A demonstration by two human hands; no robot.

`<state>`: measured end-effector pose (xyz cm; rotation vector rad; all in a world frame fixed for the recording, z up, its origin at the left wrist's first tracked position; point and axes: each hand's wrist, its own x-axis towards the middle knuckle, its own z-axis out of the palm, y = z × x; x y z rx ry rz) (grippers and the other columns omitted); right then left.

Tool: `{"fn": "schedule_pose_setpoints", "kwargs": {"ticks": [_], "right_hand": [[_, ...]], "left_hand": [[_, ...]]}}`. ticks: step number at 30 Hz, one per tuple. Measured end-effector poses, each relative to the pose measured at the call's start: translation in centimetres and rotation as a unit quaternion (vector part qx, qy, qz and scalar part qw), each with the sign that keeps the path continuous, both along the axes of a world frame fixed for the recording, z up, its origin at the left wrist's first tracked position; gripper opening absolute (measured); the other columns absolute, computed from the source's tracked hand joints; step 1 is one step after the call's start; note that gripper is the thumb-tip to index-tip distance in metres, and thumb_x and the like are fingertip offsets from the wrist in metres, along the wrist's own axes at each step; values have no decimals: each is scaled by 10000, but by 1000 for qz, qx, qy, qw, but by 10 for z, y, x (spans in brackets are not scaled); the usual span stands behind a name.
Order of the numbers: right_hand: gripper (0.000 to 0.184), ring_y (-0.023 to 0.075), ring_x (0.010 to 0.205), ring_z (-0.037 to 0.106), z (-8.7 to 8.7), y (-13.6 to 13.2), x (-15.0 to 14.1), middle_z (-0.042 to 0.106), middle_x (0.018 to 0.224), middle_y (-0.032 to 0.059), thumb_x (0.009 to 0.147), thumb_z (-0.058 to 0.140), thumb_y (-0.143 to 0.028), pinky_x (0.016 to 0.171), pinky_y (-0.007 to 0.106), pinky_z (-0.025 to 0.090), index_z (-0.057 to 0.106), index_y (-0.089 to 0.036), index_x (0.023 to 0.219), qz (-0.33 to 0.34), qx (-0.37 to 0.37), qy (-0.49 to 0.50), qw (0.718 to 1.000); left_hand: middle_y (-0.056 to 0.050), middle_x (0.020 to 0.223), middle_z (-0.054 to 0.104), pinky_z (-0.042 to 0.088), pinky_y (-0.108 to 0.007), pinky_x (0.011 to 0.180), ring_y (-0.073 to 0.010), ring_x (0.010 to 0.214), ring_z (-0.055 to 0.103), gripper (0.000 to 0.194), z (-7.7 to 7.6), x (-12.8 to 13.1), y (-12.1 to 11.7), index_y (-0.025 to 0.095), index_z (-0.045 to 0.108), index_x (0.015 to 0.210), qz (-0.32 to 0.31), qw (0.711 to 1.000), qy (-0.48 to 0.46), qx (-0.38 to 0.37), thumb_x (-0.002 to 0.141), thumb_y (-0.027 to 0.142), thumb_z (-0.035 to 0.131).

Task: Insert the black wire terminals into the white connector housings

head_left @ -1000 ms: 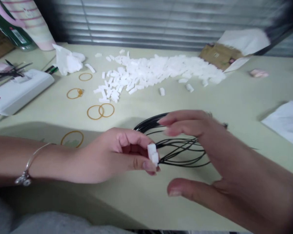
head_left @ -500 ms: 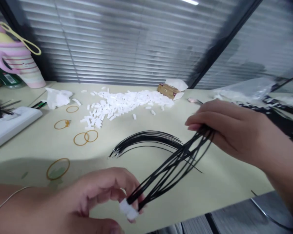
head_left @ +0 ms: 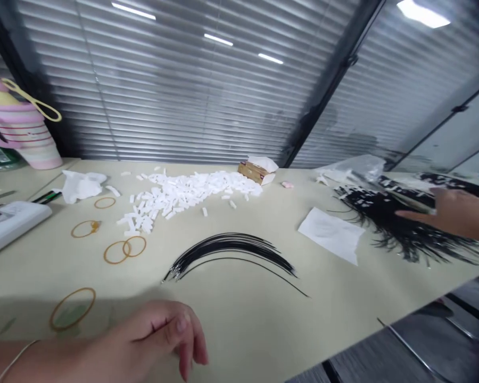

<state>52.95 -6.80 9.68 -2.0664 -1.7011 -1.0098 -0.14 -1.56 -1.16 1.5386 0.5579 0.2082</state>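
My left hand (head_left: 159, 338) hangs over the near table edge, fingers loosely bent and apart, with nothing in it. At the far right, my right hand (head_left: 461, 213) is over a pile of black wire bundles (head_left: 415, 229) with white connectors. Its thumb is stretched out, away from the fingers, and the hand is partly cut off by the frame edge. Blur hides whether it touches the wires. A curved bunch of loose black wires (head_left: 231, 244) with metal tips lies mid-table between my hands.
White connector housings (head_left: 183, 194) are heaped at the back, beside a small brown box (head_left: 255, 171). A white paper sheet (head_left: 331, 234) lies right of the loose wires. Rubber bands (head_left: 115, 252), a white power strip (head_left: 16, 223) and a pink-handled tumbler (head_left: 32, 133) are on the left.
The wire bundle with its white connector has left my left hand. My right hand has swung right to the pile, its fingers now apart. The view has turned right, showing the paper sheet.
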Motion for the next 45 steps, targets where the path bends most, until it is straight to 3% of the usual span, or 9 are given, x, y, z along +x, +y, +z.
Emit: {"fn": "schedule_pose_setpoints", "kwargs": {"ticks": [6, 13, 18, 21, 25, 35, 39, 41, 45], "right_hand": [[255, 97, 656, 568, -49, 47, -55, 620, 784, 31, 841, 517, -421, 601, 244, 463, 604, -187, 791, 37, -146, 120, 981], [269, 150, 843, 580, -102, 147, -199, 596, 981, 52, 866, 501, -363, 748, 356, 490, 567, -144, 1009, 116, -246, 269, 924], [218, 159, 882, 557, -111, 164, -250, 574, 1017, 58, 856, 521, -317, 770, 362, 472, 567, -142, 977, 159, -264, 417, 855], [228, 119, 706, 528, -102, 129, -280, 555, 793, 13, 855, 503, -367, 669, 304, 454, 551, -145, 838, 211, -292, 538, 762], [347, 76, 547, 452, -95, 68, -327, 510, 688, -3, 800, 508, -518, 537, 241, 396, 527, -176, 739, 296, -373, 690, 545], [133, 32, 602, 506, -108, 43, -350, 539, 748, -14, 765, 649, -261, 578, 153, 426, 603, -176, 857, 300, -368, 842, 254], [173, 87, 623, 559, -102, 44, -341, 578, 766, 4, 803, 584, -357, 585, 222, 475, 555, -191, 841, 398, -434, 715, 377], [127, 127, 683, 569, -101, 50, -331, 591, 774, 12, 798, 583, -335, 599, 249, 480, 566, -214, 832, 427, -413, 607, 527], [39, 133, 677, 544, -106, 67, -313, 583, 782, 7, 808, 545, -209, 568, 249, 446, 567, -235, 789, 436, -265, 350, 786]], "left_hand": [[-87, 760, 613, 449, -282, 720, -147, 700, 561, 566, 3, 3, 3, 153, 516, 611, -4, 1000, -16, -17, 820, 632, 299], [-62, 861, 645, 428, -203, 673, -115, 751, 579, 256, 11, 1, 10, 144, 688, 647, -118, 991, 19, 54, 787, 325, 573], [-68, 956, 606, 449, -263, 749, -139, 812, 572, 228, 4, -4, 6, 161, 665, 911, -68, 993, -46, -79, 700, 247, 668], [-35, 954, 551, 453, -247, 682, -112, 785, 552, 301, 0, -4, 7, 201, 522, 1021, 53, 983, -59, -165, 741, 224, 629], [18, 815, 540, 431, -221, 729, -85, 793, 531, 278, 0, -2, 17, 211, 463, 1020, 196, 968, -120, -104, 783, 206, 609], [7, 863, 477, 517, -261, 759, -90, 745, 607, 173, 1, 5, 28, 143, 655, 860, 136, 966, -216, -44, 762, 34, 563], [7, 874, 494, 524, -217, 673, -70, 668, 602, 105, 16, -2, 21, 146, 641, 775, 149, 970, -194, -2, 728, 54, 619], [-19, 868, 564, 507, -211, 730, -109, 762, 596, 92, 26, -6, 15, 159, 630, 725, 133, 977, -158, 62, 684, 95, 683], [-108, 797, 664, 506, -241, 699, -178, 752, 608, 227, 31, -10, 7, 151, 651, 772, -173, 980, -88, 48, 801, 355, 555]]}}
